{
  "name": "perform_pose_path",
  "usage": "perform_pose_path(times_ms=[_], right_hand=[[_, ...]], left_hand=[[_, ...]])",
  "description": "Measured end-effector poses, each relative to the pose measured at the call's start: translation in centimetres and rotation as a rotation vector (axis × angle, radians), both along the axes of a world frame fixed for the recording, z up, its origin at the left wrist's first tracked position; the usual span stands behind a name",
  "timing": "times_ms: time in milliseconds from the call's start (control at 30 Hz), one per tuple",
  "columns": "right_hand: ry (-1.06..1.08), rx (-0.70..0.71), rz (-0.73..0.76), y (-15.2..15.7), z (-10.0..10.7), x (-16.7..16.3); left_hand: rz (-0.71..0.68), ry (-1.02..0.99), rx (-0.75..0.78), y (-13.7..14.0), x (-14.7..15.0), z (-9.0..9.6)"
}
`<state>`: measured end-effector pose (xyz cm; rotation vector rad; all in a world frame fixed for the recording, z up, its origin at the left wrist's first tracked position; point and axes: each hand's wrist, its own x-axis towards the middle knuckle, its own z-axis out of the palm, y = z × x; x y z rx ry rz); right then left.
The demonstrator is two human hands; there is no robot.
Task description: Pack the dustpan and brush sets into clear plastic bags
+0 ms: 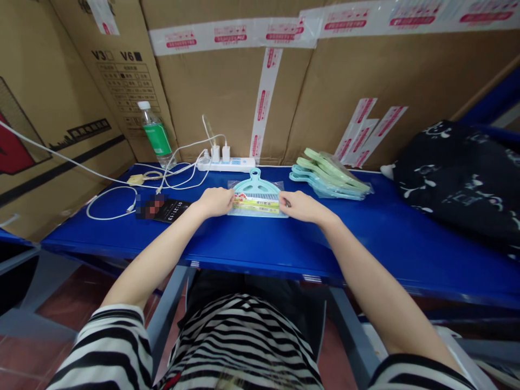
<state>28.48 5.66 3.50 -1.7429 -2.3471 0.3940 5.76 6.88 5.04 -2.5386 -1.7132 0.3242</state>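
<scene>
A light blue mini dustpan with a small brush (pixel 257 188) lies flat on the blue table, packed in a clear plastic bag. A yellow printed label (pixel 257 205) covers its lower part, and its handle points away from me. At the bag's left edge my left hand (pixel 217 202) is closed, fingers curled and pinching the plastic. On the opposite edge my right hand (pixel 299 206) grips the bag between thumb and fingers. Behind and to the right, a pile of similar bagged dustpans (pixel 331 176) in green and blue rests on the table.
A white power strip (pixel 239 164) with plugged-in chargers and loose white cables stands against the cardboard wall (pixel 219 86). Left are a green-labelled bottle (pixel 157 138) and a dark phone (pixel 173 210) showing a timer. A dark patterned cloth bag (pixel 459 179) sits far right.
</scene>
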Motion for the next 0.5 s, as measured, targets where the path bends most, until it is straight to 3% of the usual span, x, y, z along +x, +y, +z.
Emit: perform_pose_path(times_ms=[200,500], right_hand=[[0.093,-0.033,0.006,0.65,-0.32,0.16],[0.24,-0.217,-0.014,0.65,-0.1,0.09]], left_hand=[[-0.01,-0.001,0.004,0.12,-0.05,-0.09],[-0.018,-0.022,0.02,0.11,-0.1,0.0]])
